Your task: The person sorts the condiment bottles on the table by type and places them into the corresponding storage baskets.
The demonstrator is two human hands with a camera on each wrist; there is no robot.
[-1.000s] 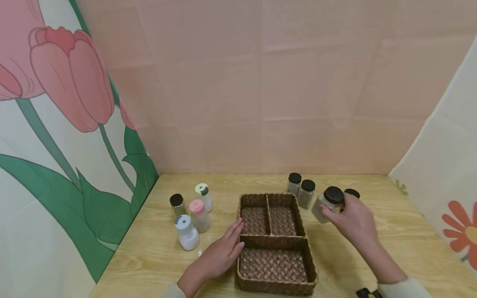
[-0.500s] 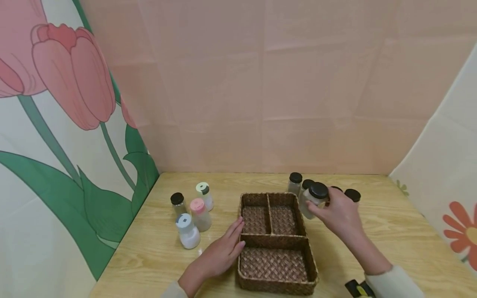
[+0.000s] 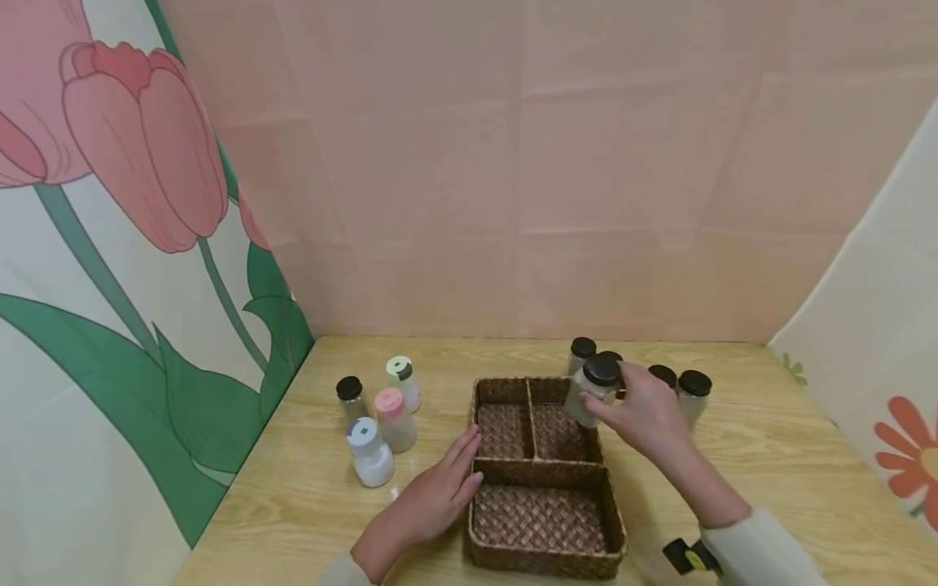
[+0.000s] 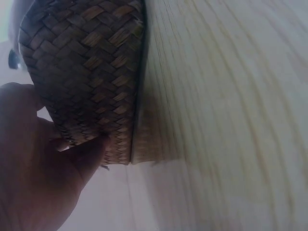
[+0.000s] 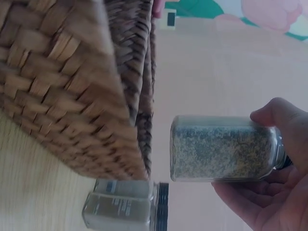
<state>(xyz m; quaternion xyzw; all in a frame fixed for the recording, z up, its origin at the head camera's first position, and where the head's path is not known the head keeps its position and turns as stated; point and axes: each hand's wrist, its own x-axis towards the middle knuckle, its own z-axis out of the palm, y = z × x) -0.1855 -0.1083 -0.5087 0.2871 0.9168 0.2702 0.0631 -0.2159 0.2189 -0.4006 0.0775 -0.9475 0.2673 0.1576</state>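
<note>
A woven brown basket with three compartments stands on the table. My left hand rests against its left wall, fingers fairly straight; the left wrist view shows thumb and fingers touching the weave. With my right hand I hold a clear spice jar by its upper part, just below the black lid. The jar tilts slightly over the back right compartment, above the basket's rim. Speckled grains fill it in the right wrist view. Another black-lidded jar stands beside the basket there.
Behind and right of the basket stand black-lidded jars, among them a back one and a right one. At left are a pink-lidded jar, two white-lidded ones, the nearer, and a black-lidded jar.
My right hand has carried the spice jar leftward, from beside the right-hand jars to over the basket's back right compartment. The left hand has stayed against the basket.
</note>
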